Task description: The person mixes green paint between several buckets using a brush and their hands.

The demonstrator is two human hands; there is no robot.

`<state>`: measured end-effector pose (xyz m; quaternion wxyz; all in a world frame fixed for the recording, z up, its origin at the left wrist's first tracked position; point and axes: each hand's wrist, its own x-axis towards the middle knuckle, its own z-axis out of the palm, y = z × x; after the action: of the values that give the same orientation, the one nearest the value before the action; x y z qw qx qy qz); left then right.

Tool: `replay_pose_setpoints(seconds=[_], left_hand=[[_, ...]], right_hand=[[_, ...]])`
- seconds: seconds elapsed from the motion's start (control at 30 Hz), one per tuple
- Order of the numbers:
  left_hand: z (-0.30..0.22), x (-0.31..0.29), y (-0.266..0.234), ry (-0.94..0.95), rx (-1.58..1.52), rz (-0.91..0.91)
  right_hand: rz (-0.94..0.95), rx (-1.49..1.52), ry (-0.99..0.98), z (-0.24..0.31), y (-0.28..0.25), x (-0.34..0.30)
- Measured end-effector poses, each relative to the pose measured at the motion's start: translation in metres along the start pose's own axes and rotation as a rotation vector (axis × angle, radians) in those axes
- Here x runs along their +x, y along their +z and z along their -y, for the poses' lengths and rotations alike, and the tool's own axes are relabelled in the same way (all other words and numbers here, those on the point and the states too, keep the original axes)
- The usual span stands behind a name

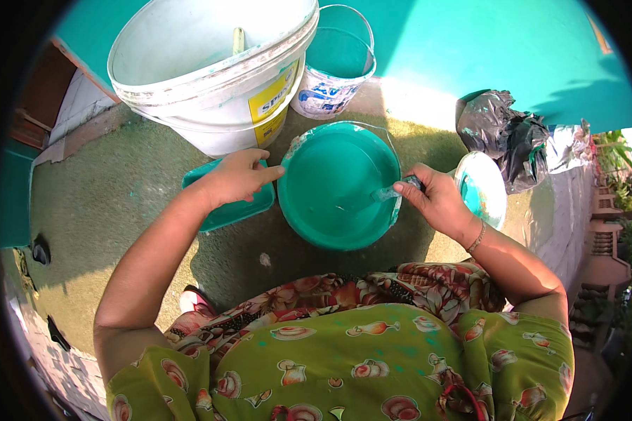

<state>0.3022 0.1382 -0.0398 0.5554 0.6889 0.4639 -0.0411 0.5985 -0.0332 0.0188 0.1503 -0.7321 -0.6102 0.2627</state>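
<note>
A round bucket of green paint [340,238] stands on the ground in front of me, its rim smeared with paint. My right hand [435,200] is closed around the dark handle of a paint-smeared tool [388,191] at the bucket's right side. The tool's head dips into the paint, so its shape is hidden. Over a green rectangular tray [239,214] left of the bucket hovers my left hand [242,175]. Its fingers are apart and hold nothing; one fingertip reaches the bucket's left rim, though I cannot tell whether it touches.
A large white tub [196,116] with a pale stick inside stands behind the tray. Beside it is a smaller white pail [323,98] with green paint inside. Right of the bucket lie a paint-stained lid [495,189] and black plastic bags [523,147]. A green wall [484,49] rises behind.
</note>
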Motion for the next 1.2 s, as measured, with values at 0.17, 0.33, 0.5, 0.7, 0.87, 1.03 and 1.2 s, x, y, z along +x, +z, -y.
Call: replay_pose_setpoints(seconds=[0.17,0.33,0.5,0.7,0.87,1.03,1.2], left_hand=[[0.0,-0.051,-0.064,0.035,0.346,0.065],[0.029,-0.102,-0.107,0.002,0.234,-0.047],[0.086,-0.101,-0.103,-0.121,0.057,-0.065],[0.153,-0.068,-0.087,-0.238,-0.129,-0.151],[0.133,-0.071,-0.085,-0.165,-0.136,-0.119],[0.125,-0.071,-0.085,-0.137,-0.16,-0.114],[0.131,-0.069,-0.081,-0.148,-0.185,-0.092]], right_hand=[[-0.223,-0.167,-0.34,0.046,-0.026,-0.034],[-0.314,-0.237,-0.313,0.049,-0.032,-0.052],[-0.359,-0.157,-0.252,0.051,-0.028,-0.05],[-0.492,-0.111,-0.291,0.088,-0.044,-0.046],[-0.596,-0.095,-0.296,0.103,-0.058,-0.06],[-0.667,-0.012,-0.31,0.104,-0.06,-0.068],[-0.622,0.043,-0.282,0.1,-0.054,-0.062]])
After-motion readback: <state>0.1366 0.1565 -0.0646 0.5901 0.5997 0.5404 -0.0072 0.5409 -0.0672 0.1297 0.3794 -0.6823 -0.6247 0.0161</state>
